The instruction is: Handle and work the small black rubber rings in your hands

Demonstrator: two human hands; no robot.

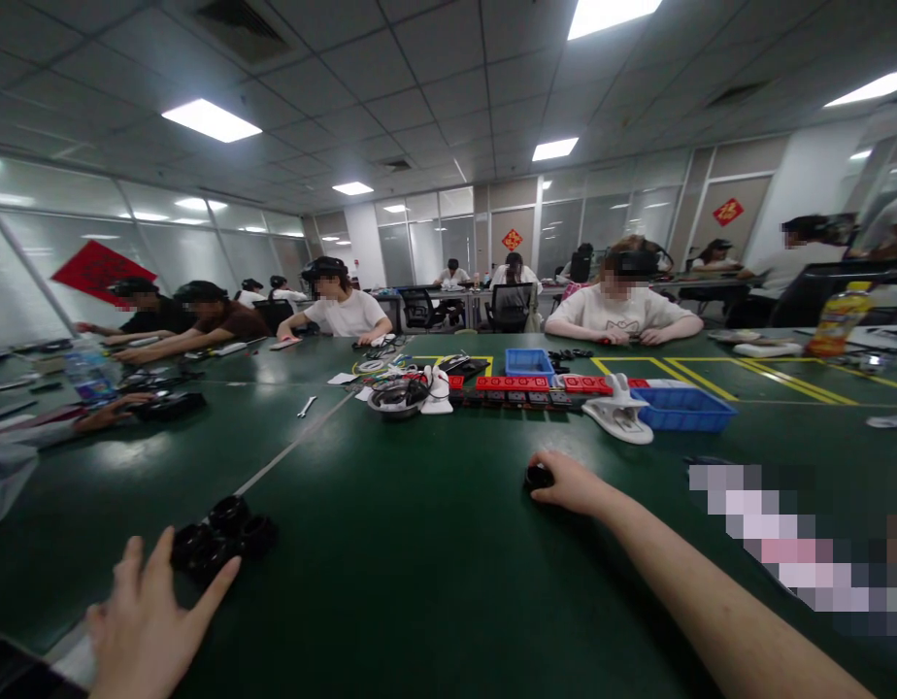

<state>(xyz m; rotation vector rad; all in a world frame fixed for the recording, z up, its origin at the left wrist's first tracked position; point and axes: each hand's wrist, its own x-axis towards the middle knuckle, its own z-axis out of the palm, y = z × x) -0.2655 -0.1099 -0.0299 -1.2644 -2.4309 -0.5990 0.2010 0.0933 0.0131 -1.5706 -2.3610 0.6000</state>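
My right hand (571, 482) is closed around a small black round part (538, 477) on the green table, right of the middle; what kind of part it is I cannot make out. At the lower left, my left hand (153, 616) has its fingers spread, thumb and fingertips beside a cluster of several black ring-shaped parts (230, 515). These parts stand close together, with round openings showing in some of them. Whether the left fingertips touch the nearest ones is hard to tell.
Across the table's middle lie a row of red and black blocks (521, 386), a metal bowl with cables (397, 398), a white clamp stand (619, 413) and two blue bins (685, 408). A wrench (307, 407) lies left. Co-workers sit opposite; another person's hand (114, 416) is at left.
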